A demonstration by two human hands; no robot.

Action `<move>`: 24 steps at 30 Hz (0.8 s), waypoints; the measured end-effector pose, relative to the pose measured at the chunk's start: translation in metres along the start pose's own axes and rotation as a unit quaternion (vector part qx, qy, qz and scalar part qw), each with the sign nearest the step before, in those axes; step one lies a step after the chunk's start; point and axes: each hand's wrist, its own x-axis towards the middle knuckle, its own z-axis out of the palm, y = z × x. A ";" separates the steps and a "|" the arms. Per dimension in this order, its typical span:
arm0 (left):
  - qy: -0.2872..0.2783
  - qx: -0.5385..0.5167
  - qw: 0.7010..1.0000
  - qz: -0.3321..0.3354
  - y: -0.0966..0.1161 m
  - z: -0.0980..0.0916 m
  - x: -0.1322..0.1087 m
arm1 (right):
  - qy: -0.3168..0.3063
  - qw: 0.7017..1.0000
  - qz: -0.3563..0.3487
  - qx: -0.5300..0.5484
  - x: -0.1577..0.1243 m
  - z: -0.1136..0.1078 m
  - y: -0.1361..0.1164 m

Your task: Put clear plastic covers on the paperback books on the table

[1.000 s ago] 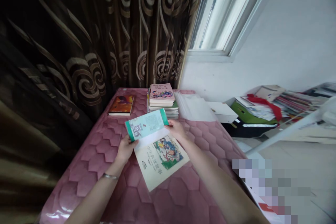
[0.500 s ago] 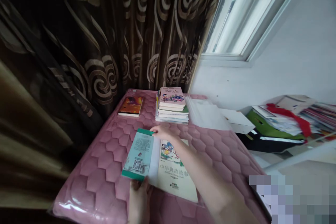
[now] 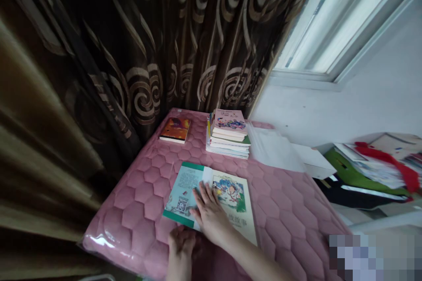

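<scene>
An illustrated book (image 3: pixel 235 199) lies flat on the pink quilted surface (image 3: pixel 145 193), with its teal folded cover flap (image 3: pixel 184 193) turned out to the left. My right hand (image 3: pixel 209 213) lies flat with fingers spread across the fold between flap and cover, pressing down. My left hand (image 3: pixel 180 246) sits at the book's near edge, fingers curled at the flap's lower corner; whether it grips the edge is unclear.
A stack of books (image 3: pixel 229 134) and an orange book (image 3: pixel 175 129) lie at the far end by the dark swirl curtain (image 3: pixel 148 44). A clear plastic sheet (image 3: pixel 275 149) and white box (image 3: pixel 314 162) lie to the right, beside cluttered papers (image 3: pixel 376 167).
The book went from held up in both hands to lying flat. My right hand moved from the flap's far end down onto the fold and flattened.
</scene>
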 end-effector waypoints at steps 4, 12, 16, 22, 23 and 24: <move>0.021 0.281 0.904 0.322 0.006 -0.022 -0.005 | -0.007 1.000 -0.011 -0.024 0.004 0.003 0.000; 0.005 0.641 0.669 0.377 0.039 0.017 0.035 | -0.015 0.996 -0.016 -0.083 0.003 0.011 -0.001; -0.029 0.665 0.654 0.360 0.048 0.013 0.042 | -0.007 0.995 -0.017 -0.096 0.004 0.014 -0.003; 0.079 0.686 0.677 0.254 0.096 0.004 0.065 | 0.010 0.997 -0.007 -0.070 0.003 0.008 -0.009; 0.081 0.684 0.683 0.243 0.100 0.005 0.070 | 0.009 0.998 -0.007 -0.058 0.003 0.006 -0.008; 0.075 0.680 0.691 0.233 0.103 0.005 0.074 | 0.010 0.999 -0.006 -0.046 0.002 0.004 -0.007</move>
